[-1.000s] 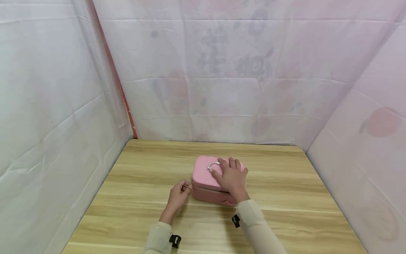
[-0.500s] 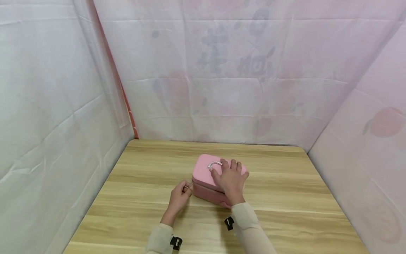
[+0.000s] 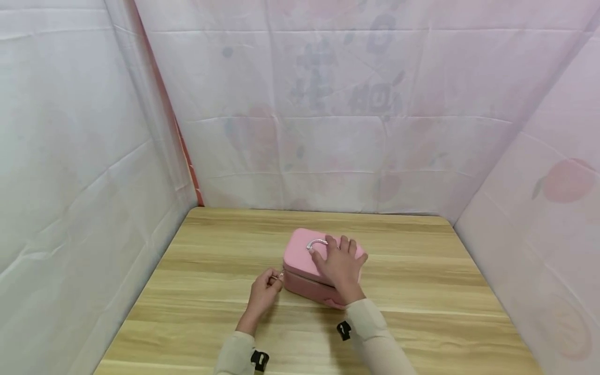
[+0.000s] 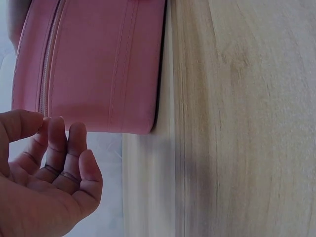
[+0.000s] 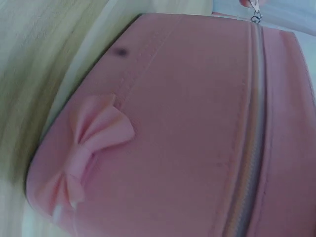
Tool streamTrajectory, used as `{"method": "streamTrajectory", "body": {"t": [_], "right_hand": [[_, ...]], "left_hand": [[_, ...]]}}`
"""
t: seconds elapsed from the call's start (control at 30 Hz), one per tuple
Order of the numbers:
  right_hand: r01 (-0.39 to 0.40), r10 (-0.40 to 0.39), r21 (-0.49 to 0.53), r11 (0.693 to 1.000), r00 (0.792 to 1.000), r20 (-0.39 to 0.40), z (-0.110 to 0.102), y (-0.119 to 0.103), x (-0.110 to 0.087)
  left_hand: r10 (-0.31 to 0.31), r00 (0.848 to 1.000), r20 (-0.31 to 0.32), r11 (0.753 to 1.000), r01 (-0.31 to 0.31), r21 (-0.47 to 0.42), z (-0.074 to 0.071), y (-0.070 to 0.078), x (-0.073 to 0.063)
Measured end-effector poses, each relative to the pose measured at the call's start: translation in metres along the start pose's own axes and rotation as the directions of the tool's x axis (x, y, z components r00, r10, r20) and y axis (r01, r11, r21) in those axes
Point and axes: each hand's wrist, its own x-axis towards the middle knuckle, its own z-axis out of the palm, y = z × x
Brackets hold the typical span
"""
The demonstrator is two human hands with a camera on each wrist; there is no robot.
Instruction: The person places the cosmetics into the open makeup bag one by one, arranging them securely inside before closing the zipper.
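A pink zip-up case [image 3: 300,258] with a silver handle [image 3: 315,242] on its lid stands upright on the wooden table. At its left corner my left hand [image 3: 264,292] pinches the metal zipper pull [image 5: 255,6] between thumb and index finger, the other fingers loosely bent. The zipper [image 5: 253,128] runs along the side just under the lid. My right hand [image 3: 341,266] rests on the lid with fingers spread, its thumb by the handle; its wrist view shows the case's side and a pink bow [image 5: 81,153], not the hand.
The wooden table [image 3: 211,239] extends on all sides of the case. Pale printed cloth walls [image 3: 328,146] enclose it at the back, left and right. Black camera mounts [image 3: 260,359] sit on both wrists.
The case has turned slightly, its near right end swinging toward me, and my right hand and wrist shifted with it. My left hand stays at the zipper pull.
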Motion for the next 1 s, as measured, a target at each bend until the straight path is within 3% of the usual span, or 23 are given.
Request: {"method": "streamTrajectory", "body": {"t": [0.1, 0.2, 0.27, 0.4, 0.53, 0.77, 1.0], "right_hand": [[0.045, -0.047, 0.034, 0.998, 0.998, 0.043, -0.008, 0.006, 0.001], [0.142, -0.145, 0.048, 0.989, 0.985, 0.088, -0.017, 0.017, 0.005], [0.229, -0.235, 0.066, 0.971, 0.967, 0.095, -0.021, 0.027, 0.01], [0.405, -0.412, 0.117, 0.907, 0.91, 0.047, -0.022, 0.05, 0.018], [0.482, -0.486, 0.18, 0.858, 0.874, -0.021, -0.015, 0.064, 0.021], [0.468, -0.461, 0.206, 0.859, 0.883, -0.086, -0.01, 0.066, 0.02], [0.362, -0.351, 0.144, 0.921, 0.932, -0.094, -0.008, 0.055, 0.012]], "left_hand": [[-0.009, 1.0, 0.009, 1.0, 0.009, -0.009, 0.002, 0.0, 0.0], [-0.023, 1.0, 0.012, 1.0, 0.023, -0.012, 0.002, 0.002, 0.0], [-0.02, 1.0, 0.012, 1.0, 0.021, -0.014, 0.001, 0.003, 0.0], [-0.008, 1.0, 0.014, 1.0, 0.008, -0.016, 0.001, 0.005, -0.001], [0.002, 1.0, 0.016, 1.0, -0.002, -0.013, 0.0, 0.004, -0.001], [0.03, 0.999, 0.025, 0.999, -0.029, -0.026, -0.001, 0.002, -0.002], [-0.011, 1.0, 0.005, 0.999, 0.011, -0.03, 0.001, 0.003, 0.0]]}}
